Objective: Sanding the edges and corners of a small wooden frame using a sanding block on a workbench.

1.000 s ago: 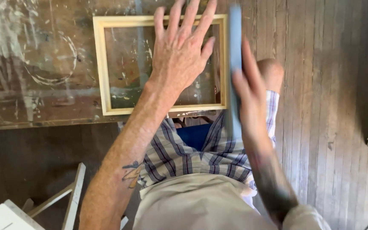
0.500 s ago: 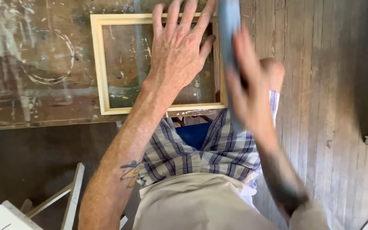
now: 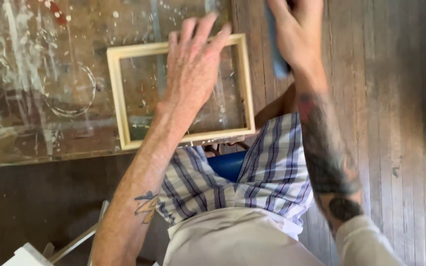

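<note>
Pressing flat, the open left hand (image 3: 192,64) steadies a pale wooden frame (image 3: 119,93); right hand (image 3: 297,32) grips a blue block (image 3: 277,61).

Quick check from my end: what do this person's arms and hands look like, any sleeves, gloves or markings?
Both hands are bare, no gloves. The left forearm carries a small tattoo. The right forearm has large dark tattoos. A pale sleeve covers the right upper arm. No rings or watch show.

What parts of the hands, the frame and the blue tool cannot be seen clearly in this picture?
Head view only:
- Long flat blue tool: top cut off by the picture edge; middle hidden in the right hand.
- Right fingertips: cut off by the top edge.
- Pale rectangular wooden frame: top rail partly hidden under the left hand.
</note>
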